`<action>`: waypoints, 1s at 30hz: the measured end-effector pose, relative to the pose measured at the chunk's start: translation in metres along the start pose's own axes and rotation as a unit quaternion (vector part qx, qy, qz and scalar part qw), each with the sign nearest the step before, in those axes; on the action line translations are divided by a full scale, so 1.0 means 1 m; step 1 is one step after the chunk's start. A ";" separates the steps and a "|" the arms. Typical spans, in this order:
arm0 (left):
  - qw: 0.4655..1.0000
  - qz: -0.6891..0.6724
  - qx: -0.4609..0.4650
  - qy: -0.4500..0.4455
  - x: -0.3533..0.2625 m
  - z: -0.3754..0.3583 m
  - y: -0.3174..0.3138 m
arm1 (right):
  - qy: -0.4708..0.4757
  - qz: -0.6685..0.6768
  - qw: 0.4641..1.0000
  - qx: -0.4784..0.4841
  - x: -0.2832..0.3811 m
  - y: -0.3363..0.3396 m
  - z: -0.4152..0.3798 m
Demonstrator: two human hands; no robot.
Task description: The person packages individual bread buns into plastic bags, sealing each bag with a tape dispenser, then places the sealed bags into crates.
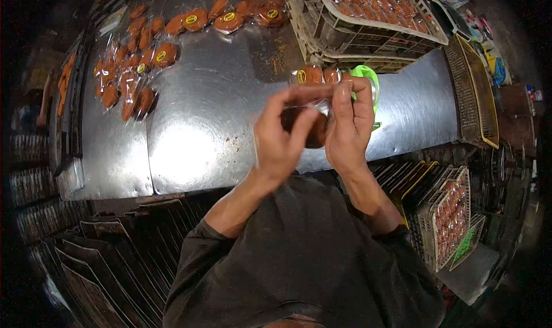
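Observation:
My left hand [282, 135] and my right hand [351, 121] come together over the near edge of a metal table. Between them is a brown baked piece [317, 131] in a clear plastic bag, partly hidden by my fingers. My left fingers curl around its far side, the thumb slightly blurred. The right thumb and fingers pinch near the bag's edge. Just beyond my hands lie more bagged baked pieces [310, 75] with a round yellow label, beside a bright green ring-shaped object [365, 73], partly covered by my right hand.
Bagged baked pieces [164, 55] lie across the metal table [195, 104] at left and back. Stacked plastic crates [379, 35] hold more packs at the back right. Dark trays [103, 259] stand below left; another filled crate [448, 219] stands below right.

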State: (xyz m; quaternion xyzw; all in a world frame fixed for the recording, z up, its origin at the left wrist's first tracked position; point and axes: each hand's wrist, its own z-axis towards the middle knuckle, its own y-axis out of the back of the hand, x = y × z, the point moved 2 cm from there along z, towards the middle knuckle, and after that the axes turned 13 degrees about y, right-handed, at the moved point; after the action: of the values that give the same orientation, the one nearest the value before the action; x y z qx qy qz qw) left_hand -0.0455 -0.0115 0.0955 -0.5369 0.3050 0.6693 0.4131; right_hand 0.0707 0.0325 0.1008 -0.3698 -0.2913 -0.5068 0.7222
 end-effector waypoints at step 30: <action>0.983 -0.095 -0.004 0.160 0.076 0.007 -0.043 | -0.099 -0.028 0.984 -0.144 -0.062 0.036 -0.019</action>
State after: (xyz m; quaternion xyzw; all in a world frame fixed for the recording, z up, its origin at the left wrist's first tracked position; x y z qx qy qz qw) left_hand -0.0175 0.0315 0.0248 -0.6650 0.3124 0.5337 0.4188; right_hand 0.0863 0.0563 0.0322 -0.5098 -0.2959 -0.5240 0.6148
